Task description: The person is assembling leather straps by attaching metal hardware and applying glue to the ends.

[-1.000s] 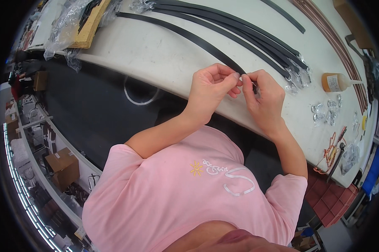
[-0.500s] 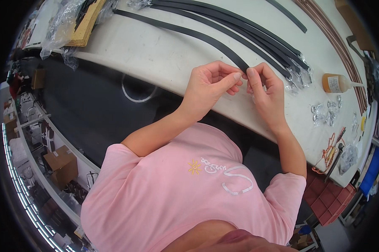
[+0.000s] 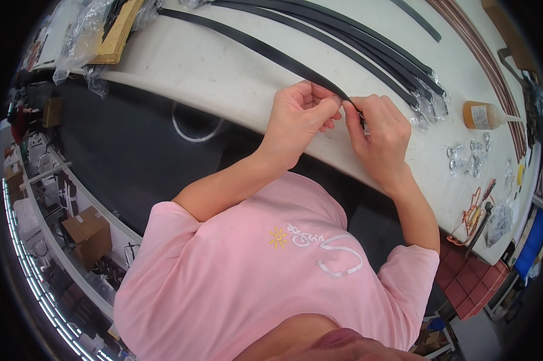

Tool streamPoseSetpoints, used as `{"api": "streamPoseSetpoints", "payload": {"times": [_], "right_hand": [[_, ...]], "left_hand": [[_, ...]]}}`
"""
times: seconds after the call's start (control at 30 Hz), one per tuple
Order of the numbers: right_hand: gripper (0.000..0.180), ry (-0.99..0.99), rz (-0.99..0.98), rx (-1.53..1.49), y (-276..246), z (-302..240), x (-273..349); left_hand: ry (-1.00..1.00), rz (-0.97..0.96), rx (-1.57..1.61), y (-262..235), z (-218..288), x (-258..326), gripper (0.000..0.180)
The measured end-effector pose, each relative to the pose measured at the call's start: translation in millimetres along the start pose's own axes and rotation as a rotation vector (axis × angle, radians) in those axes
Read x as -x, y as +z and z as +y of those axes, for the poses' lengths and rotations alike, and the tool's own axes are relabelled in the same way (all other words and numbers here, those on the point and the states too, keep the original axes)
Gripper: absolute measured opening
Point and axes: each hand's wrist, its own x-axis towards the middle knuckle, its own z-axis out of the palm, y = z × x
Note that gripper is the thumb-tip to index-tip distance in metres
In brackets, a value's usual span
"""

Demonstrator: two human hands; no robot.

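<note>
Across the white table (image 3: 181,72), one black strap (image 3: 270,53) is stretched, its near end held up between the hands. Compared with half a second ago, that end is turned more edge-on; apparently it is being worked by twisting. It is clamped by the right hand (image 3: 379,129); whether it is also gripped by the left hand's (image 3: 301,117) closed-together fingertips cannot be told.
</note>
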Motion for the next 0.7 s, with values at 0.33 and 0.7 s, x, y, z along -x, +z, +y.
{"api": "streamPoseSetpoints", "payload": {"times": [0.33,0.7], "right_hand": [[0.013,0.527,-0.095,-0.532,-6,1,3],[0.014,0.097,-0.007,-0.075,-1,-1,1]], "left_hand": [[0.093,-0.13,-0.075,-11,-6,1,0.011],[0.018,-0.075,-0.008,-6,-2,-1,0.015]]}}
